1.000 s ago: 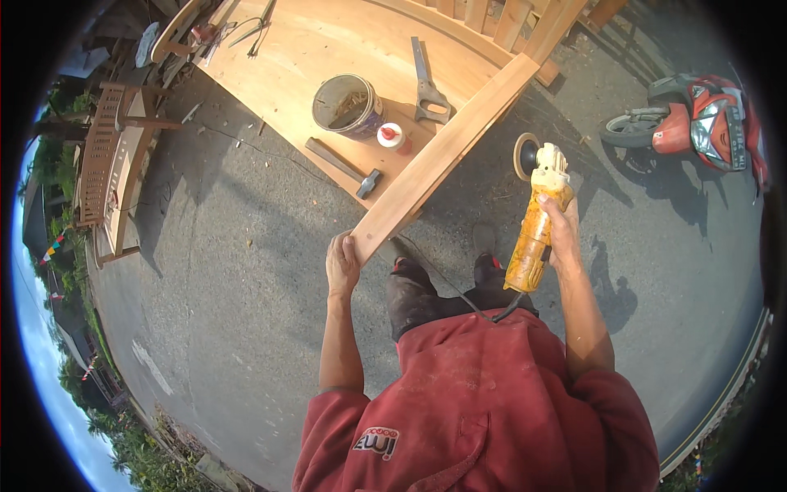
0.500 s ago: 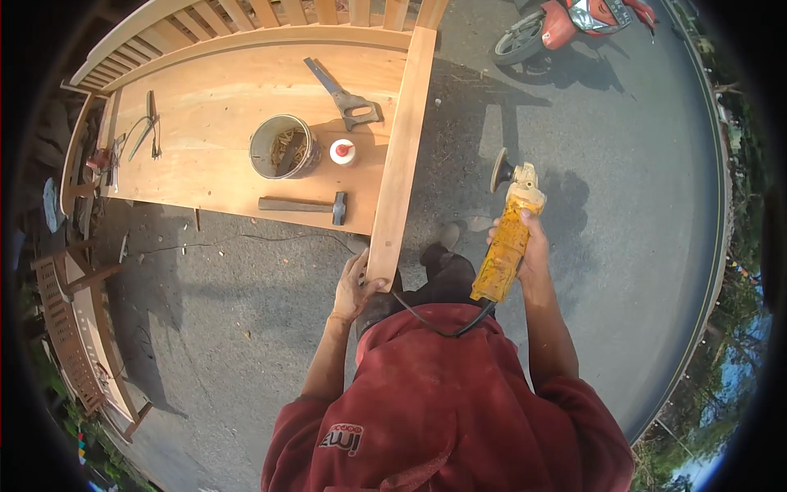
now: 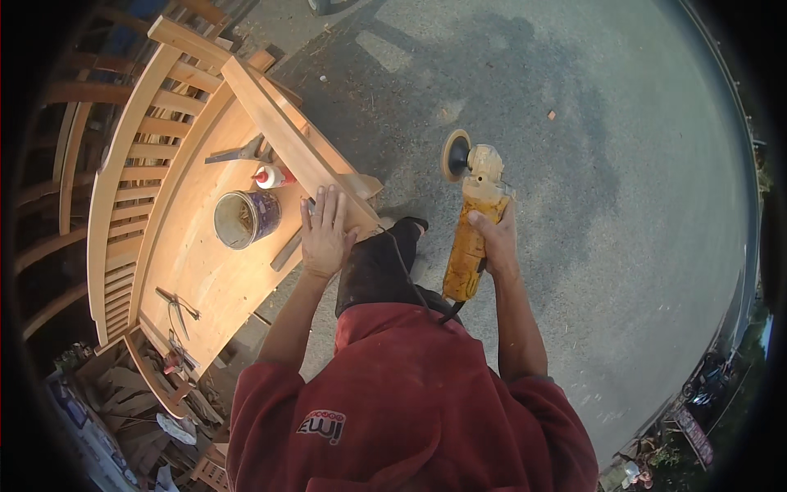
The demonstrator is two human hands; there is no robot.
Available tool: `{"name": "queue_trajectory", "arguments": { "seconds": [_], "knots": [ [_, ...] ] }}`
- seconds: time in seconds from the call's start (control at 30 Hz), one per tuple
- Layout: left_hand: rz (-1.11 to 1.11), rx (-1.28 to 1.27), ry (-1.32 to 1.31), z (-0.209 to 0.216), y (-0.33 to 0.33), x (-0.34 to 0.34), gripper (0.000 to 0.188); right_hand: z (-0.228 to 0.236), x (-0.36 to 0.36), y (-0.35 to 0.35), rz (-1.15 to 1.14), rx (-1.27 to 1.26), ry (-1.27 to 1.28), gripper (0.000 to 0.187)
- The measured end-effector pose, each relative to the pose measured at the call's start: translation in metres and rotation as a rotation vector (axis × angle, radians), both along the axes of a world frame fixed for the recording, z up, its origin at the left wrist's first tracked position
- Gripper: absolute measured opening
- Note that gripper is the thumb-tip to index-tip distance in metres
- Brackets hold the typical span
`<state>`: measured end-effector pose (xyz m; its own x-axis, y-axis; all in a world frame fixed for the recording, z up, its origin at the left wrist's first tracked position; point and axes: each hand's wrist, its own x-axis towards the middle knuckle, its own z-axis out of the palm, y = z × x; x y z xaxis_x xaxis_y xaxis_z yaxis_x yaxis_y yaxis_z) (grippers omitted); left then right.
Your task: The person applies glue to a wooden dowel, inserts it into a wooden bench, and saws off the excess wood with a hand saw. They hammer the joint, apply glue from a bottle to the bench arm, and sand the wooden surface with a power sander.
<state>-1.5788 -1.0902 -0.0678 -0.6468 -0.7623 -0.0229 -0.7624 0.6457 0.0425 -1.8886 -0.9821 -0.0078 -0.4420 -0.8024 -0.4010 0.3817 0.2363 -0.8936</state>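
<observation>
My left hand (image 3: 325, 238) lies with fingers stretched out against the near end of the bench's armrest (image 3: 283, 131). In my right hand (image 3: 498, 238) is a worn yellow angle grinder (image 3: 466, 250), gripped around its body and held to the right, apart from the bench. Its round sanding disc (image 3: 456, 156) points up and left; whether it spins I cannot tell. On the wooden bench seat (image 3: 184, 271) stand a bucket (image 3: 266, 215) with small light pieces inside and a white bottle (image 3: 277, 176) with a red cap. A hammer handle (image 3: 287, 251) shows beside my left hand, which hides part of it.
Close to the backrest (image 3: 123, 197) lies a handsaw (image 3: 234, 153), partly behind the armrest. A dark thin tool (image 3: 175, 310) rests at the seat's far end. The grinder's cord (image 3: 399, 254) passes over my leg. Wood scraps (image 3: 123, 402) are piled at the lower left.
The view has swung right, so the bench appears turned and the motorcycle is nearly out of sight. My left hand went from grasping the armrest's end to lying flat there. The grinder stays in my right.
</observation>
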Motion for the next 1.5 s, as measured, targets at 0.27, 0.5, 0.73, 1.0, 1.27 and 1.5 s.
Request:
{"name": "queue_trajectory", "arguments": {
  "seconds": [0.27, 0.5, 0.73, 1.0, 1.27, 1.5],
  "knots": [
    [-0.967, -0.286, -0.682, -0.024, -0.012, -0.02, 0.07, -0.072, 0.046, 0.19, -0.361, 0.135, -0.126, 0.064],
    [-1.39, -0.578, -1.055, -0.04, -0.008, -0.06, 0.063, -0.104, 0.11, 0.221, -0.725, 0.096, -0.34, 0.061],
    [-1.343, 0.047, -0.926, -0.128, 0.007, 0.056, 0.037, -0.13, 0.202, 0.18, -0.874, -0.017, -0.38, 0.066],
    [-0.186, 1.509, 0.066, -0.028, 0.051, 0.11, 0.086, -0.113, 0.277, 0.09, -0.317, 0.107, -0.105, 0.088],
    [0.169, 1.629, 0.483, -0.044, 0.08, 0.078, 0.1, -0.104, 0.249, 0.07, -0.163, 0.198, -0.048, 0.094],
    [0.204, 1.627, 0.341, -0.045, 0.077, 0.035, 0.077, -0.148, 0.254, 0.069, -0.381, 0.061, -0.14, 0.09]
  ]
}}
